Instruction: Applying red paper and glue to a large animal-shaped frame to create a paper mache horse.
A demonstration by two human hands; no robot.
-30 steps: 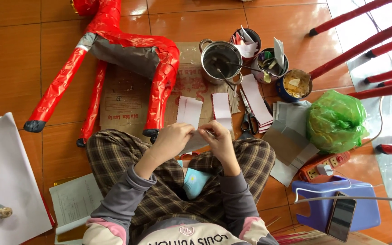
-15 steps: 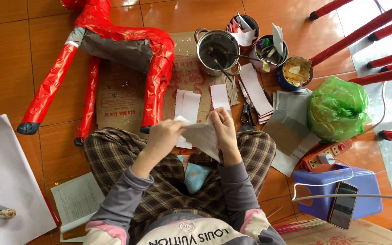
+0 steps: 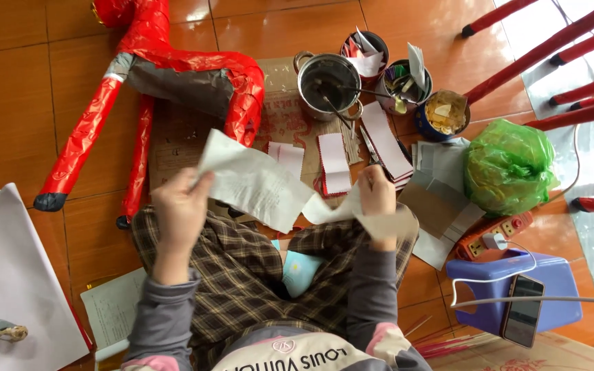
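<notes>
Beyond my left hand (image 3: 179, 213) stands the red paper horse (image 3: 166, 82). My left fingers pinch a large sheet of paper (image 3: 256, 182); my right hand (image 3: 377, 196) pinches its torn strip. Past my right hand, a metal pot (image 3: 329, 84) holds dark paste, and small tins (image 3: 407, 86) hold paper scraps.
</notes>
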